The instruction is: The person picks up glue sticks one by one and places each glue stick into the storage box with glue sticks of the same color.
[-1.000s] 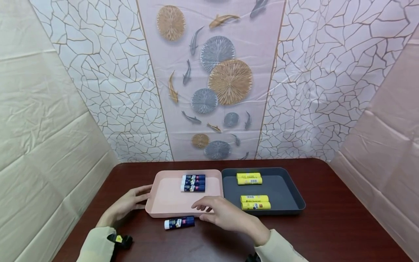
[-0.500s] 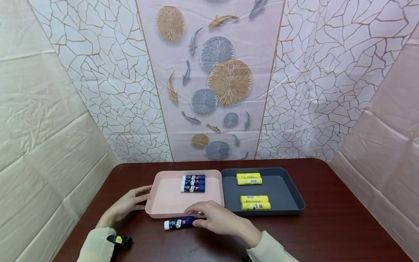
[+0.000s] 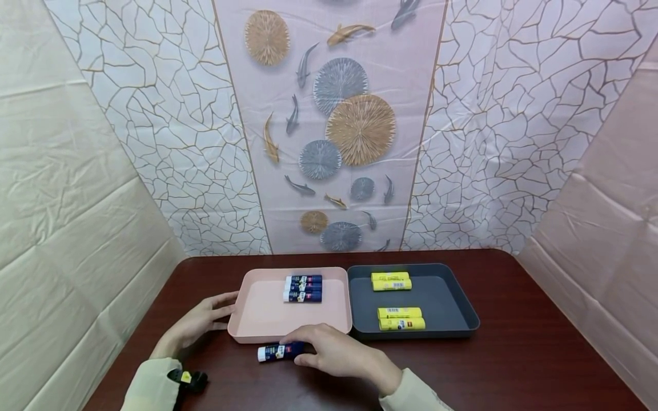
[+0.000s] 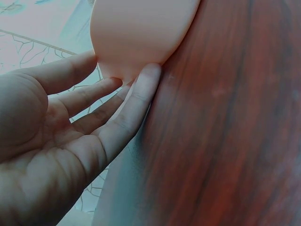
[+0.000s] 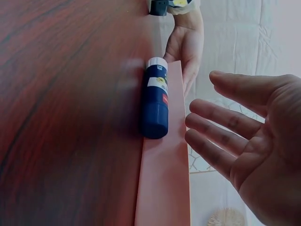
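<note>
On the dark red table, just in front of the pink tray (image 3: pixel 257 317), lies a navy glue stick with a white cap (image 3: pixel 271 352). My right hand (image 3: pixel 339 353) hovers at its blue end, thumb on the near side and fingers overlapping it from above. The right wrist view shows those fingers (image 5: pixel 221 134) spread and apart from the glue stick (image 5: pixel 156 101). At the pink tray's left end, my left hand (image 3: pixel 197 321) touches the outer wall with fairly straight fingers (image 4: pixel 127 115). Several matching navy glue sticks (image 3: pixel 303 289) lie side by side inside the pink tray.
A dark grey tray (image 3: pixel 447 305) sits against the pink tray's right side. Inside it are two pairs of yellow tubes, one pair (image 3: pixel 392 281) at the back and one (image 3: pixel 401 318) at the front. Patterned cloth (image 3: pixel 339 142) hangs behind the table.
My right hand has moved left and toward the table's near side, from beside the loose glue stick to over its blue end. My left hand and both trays have stayed put.
</note>
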`<action>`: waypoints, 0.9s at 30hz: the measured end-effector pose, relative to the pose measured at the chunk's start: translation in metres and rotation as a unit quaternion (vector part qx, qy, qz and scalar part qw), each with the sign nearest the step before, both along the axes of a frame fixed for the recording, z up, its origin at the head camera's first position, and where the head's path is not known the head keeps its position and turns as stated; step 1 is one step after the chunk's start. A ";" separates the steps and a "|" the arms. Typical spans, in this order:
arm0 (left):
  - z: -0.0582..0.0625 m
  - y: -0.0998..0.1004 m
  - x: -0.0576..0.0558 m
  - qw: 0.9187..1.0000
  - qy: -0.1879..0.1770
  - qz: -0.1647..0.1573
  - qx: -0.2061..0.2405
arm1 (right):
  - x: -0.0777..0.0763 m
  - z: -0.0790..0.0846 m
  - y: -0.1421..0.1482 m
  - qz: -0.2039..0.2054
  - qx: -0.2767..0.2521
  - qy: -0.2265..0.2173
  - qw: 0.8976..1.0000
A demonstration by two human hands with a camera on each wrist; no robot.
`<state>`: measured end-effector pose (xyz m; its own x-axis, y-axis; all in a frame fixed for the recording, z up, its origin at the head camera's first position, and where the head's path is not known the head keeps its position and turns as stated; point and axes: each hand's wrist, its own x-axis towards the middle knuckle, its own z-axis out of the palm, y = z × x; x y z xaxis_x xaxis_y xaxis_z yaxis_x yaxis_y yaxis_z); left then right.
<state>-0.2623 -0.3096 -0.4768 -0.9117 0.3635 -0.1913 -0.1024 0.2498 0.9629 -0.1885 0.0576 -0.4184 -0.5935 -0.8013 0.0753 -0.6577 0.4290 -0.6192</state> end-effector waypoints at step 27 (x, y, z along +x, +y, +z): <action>0.001 0.002 0.001 1.000 -0.001 0.008 -0.004 | 0.005 -0.019 -0.017 0.027 0.032 0.095 0.995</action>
<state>-0.2618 -0.3077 -0.4757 -0.9171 0.3470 -0.1963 -0.1085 0.2567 0.9604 -0.1833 0.0402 -0.4377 -0.5289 -0.8389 0.1287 -0.7834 0.4242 -0.4543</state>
